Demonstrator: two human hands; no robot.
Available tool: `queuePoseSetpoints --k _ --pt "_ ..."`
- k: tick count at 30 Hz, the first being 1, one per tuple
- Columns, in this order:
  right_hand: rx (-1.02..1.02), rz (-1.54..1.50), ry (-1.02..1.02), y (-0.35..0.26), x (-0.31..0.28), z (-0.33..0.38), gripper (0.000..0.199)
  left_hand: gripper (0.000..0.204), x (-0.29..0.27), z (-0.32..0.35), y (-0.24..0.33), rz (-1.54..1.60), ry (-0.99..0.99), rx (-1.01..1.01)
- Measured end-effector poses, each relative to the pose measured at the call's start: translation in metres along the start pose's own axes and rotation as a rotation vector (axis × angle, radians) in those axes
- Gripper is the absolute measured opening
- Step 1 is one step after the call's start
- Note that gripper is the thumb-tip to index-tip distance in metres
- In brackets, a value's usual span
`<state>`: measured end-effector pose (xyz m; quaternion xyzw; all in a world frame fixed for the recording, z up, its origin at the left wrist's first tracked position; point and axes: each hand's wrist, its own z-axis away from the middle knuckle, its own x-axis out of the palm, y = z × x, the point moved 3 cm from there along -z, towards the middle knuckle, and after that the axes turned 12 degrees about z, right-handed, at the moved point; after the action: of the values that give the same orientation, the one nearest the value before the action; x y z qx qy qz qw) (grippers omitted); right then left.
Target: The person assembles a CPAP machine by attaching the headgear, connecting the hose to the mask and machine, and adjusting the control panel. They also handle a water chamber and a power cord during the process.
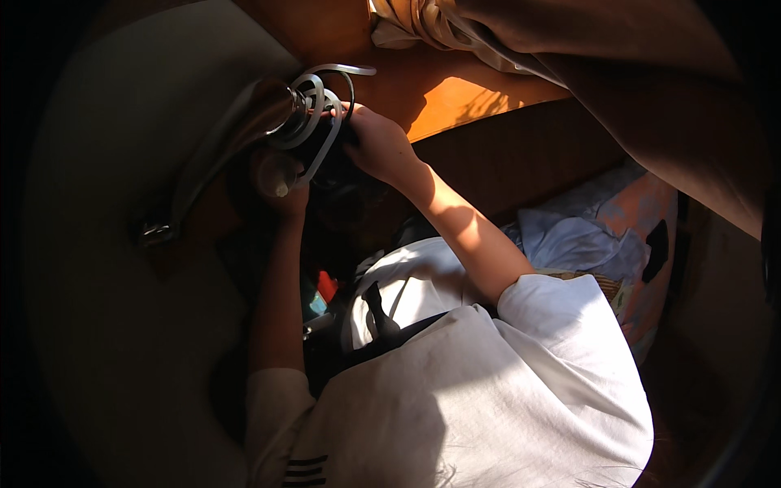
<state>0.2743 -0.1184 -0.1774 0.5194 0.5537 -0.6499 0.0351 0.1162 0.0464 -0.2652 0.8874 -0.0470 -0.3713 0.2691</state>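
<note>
A loose coil of clear, pale tubing (317,134) with a thin black cord hangs by the end of a shiny curved, tube-like piece (232,134). My right hand (381,145) reaches in from the right, its fingers closed at the coil and the dark object behind it. In shadow below the coil is my left hand (289,202); its fingers are mostly hidden. A translucent rounded piece (278,174) shows in front of that hand. What lies between the two hands is too dark to make out.
Brown fabric (651,114) hangs at the upper right over an orange-brown wooden surface (455,106), partly sunlit. Bluish-grey cloth (578,244) lies bunched to the right. A small red item (327,286) shows between my arms. A pale panel (171,89) stands at the left.
</note>
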Motion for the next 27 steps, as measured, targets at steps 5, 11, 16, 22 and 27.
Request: queuePoseSetpoints --k 5,11,16,22,27 --pt "0.209 -0.984 -0.057 -0.005 -0.001 -0.017 0.045 0.057 0.001 0.015 -0.019 0.132 0.04 -0.098" --pt "-0.08 -0.428 -0.094 0.038 0.011 -0.009 0.05 0.047 -0.004 -0.013 0.009 0.123 -0.144 0.022" --pt "0.461 -0.933 -0.264 0.048 -0.015 0.004 0.036 0.052 -0.011 -0.018 0.024 0.081 -0.076 -0.045" --pt "0.496 -0.969 -0.266 0.022 -0.033 -0.004 0.028 0.06 -0.032 -0.036 0.08 -0.102 -0.056 -0.022" --pt "0.45 -1.07 -0.207 0.0 -0.039 -0.026 0.026 0.073 -0.039 -0.027 0.101 -0.025 -0.184 -0.248"
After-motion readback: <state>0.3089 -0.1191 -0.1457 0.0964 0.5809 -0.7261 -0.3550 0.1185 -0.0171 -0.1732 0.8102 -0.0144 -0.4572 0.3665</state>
